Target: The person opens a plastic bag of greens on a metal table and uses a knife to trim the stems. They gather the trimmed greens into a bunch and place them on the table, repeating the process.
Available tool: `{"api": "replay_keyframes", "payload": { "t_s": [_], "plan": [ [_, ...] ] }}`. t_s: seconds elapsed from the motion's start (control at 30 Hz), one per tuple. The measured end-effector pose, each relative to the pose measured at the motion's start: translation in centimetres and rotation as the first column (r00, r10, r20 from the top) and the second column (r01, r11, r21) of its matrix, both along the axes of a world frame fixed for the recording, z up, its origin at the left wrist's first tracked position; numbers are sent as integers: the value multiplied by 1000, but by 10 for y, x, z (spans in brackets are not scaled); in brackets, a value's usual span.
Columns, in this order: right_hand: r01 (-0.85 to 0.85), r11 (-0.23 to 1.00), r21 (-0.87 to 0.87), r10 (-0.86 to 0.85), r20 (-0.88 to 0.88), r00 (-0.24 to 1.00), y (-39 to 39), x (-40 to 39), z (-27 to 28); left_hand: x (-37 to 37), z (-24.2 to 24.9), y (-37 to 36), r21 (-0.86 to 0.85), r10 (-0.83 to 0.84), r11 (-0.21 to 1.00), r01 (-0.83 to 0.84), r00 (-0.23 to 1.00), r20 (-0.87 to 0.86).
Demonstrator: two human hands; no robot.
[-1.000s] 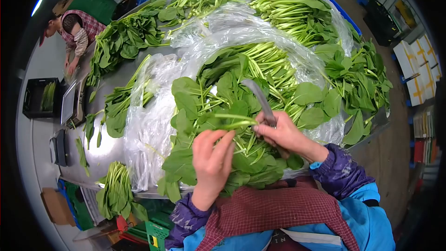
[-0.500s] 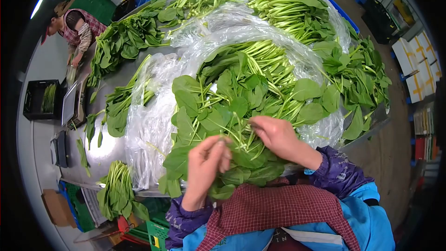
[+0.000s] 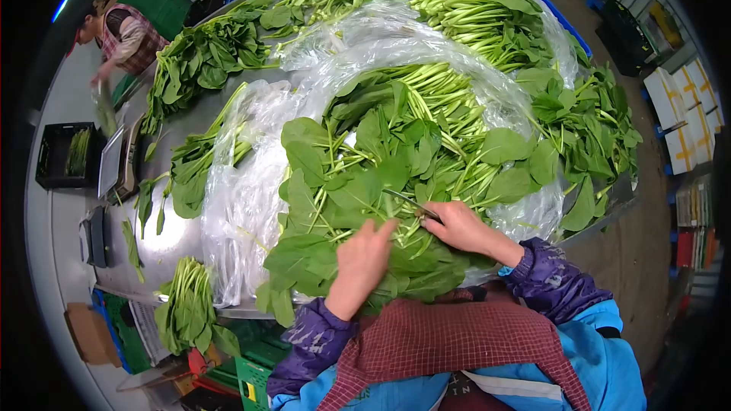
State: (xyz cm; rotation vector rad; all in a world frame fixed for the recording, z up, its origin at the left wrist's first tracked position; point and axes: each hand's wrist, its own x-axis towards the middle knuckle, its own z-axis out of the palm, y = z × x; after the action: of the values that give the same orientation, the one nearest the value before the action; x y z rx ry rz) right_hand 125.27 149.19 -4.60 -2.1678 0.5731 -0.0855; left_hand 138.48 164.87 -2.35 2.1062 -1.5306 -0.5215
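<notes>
Hands at lower centre of the frame: left hand (image 3: pixel 363 259) pressed flat, fingers extended, on spinach (image 3: pixel 365 183) heaped on plastic sheet (image 3: pixel 244 198); right hand (image 3: pixel 455 227) gripping a knife (image 3: pixel 407 203) over the leaves.

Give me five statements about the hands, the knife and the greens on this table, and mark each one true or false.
1. The right hand holds a knife. True.
2. The left hand rests on the spinach pile. True.
3. The spinach pile lies on a wooden board. False: it lies on clear plastic sheeting.
4. A black crate stands at the far left. True.
5. The left hand holds the knife. False: the right hand does.
</notes>
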Motion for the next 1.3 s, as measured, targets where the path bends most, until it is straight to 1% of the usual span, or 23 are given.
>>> {"api": "replay_keyframes", "payload": {
  "t_s": [0.07, 0.13, 0.23, 0.3, 0.33, 0.4, 0.43, 0.5, 0.63, 0.7, 0.73, 0.77, 0.8, 0.83, 0.87, 0.9, 0.93, 1.0, 1.03, 1.1, 1.13, 1.23, 1.3],
  "plan": [
    [-4, 1000, 8, 4, -59, 998, -2, -5, -3, 17, -10, 5, 209, 180, 949, -234, 951, 250],
    [40, 996, 78, -38, -22, 999, -1, -8, 9, 47, -6, 22, 97, 297, 935, -340, 904, 307],
    [96, 964, 247, -118, 75, 990, 1, -6, 19, 75, 15, 44, 80, 456, 847, -525, 797, 396],
    [118, 883, 455, -210, 156, 965, 5, -6, 22, 75, 25, 50, -94, 474, 869, -486, 762, 442],
    [116, 883, 456, -207, 155, 966, 7, -5, 29, 72, 29, 50, -92, 476, 867, -489, 761, 442],
    [118, 719, 685, -202, 44, 978, 14, -1, 45, 57, 37, 43, -269, 347, 910, -316, 935, 76],
    [115, 722, 683, -197, 44, 979, 17, 1, 45, 39, 44, 34, -299, 365, 874, -384, 923, -120],
    [120, 652, 749, -248, 61, 967, 26, 4, 46, 16, 50, 28, -298, 278, 880, -371, 909, -311],
    [62, 635, 770, -199, 86, 976, 35, 7, 47, -9, 35, 16, -292, 236, 873, -392, 861, -450],
    [36, 661, 749, -180, 112, 977, 40, 9, 50, -12, 30, 15, -100, 249, 837, -538, 536, -806],
    [1, 702, 712, -122, 119, 985, 40, 9, 51, -13, 31, 16, -8, 246, 826, -563, 373, -895],
    [-36, 740, 672, -62, 122, 991, 40, 10, 52, -11, 32, 17, -7, 247, 826, -563, 373, -894],
    [-52, 864, 501, -53, 193, 980, 40, 9, 43, -8, 34, 19, 64, 268, 831, -552, 297, -916],
    [-53, 864, 501, -52, 194, 980, 38, 10, 42, -7, 35, 20, 133, 289, 834, -535, 220, -932],
    [-81, 978, 190, 27, 272, 962, 33, 13, 43, -6, 38, 19, 133, 290, 834, -536, 220, -931],
    [-85, 986, -142, 126, 318, 939, 29, 15, 43, -6, 42, 18, 96, 296, 838, -537, 300, -907],
    [-85, 986, -141, 126, 318, 940, 28, 18, 47, -6, 45, 18, 60, 301, 843, -535, 377, -876],
    [-143, 927, -346, 224, 204, 953, 26, 23, 56, -3, 47, 22, 32, 291, 860, -509, 437, -851],
    [-142, 927, -346, 222, 203, 954, 22, 26, 55, -1, 49, 25, 4, 276, 876, -482, 496, -823],
    [-140, 934, -328, 219, 218, 951, 13, 33, 46, 7, 61, 34, -71, 227, 824, -562, 442, -868],
    [-93, 963, -254, 158, 249, 956, 7, 35, 40, 15, 60, 41, -147, 172, 786, -600, 441, -881],
    [-24, 973, -231, 73, 206, 976, -9, 39, 33, 33, 69, 51, -214, 234, 600, -771, 425, -874],
    [-19, 963, -269, 74, 198, 977, -12, 41, 18, 42, 73, 57, -253, 227, 554, -794, 436, -871]
  ]
}}
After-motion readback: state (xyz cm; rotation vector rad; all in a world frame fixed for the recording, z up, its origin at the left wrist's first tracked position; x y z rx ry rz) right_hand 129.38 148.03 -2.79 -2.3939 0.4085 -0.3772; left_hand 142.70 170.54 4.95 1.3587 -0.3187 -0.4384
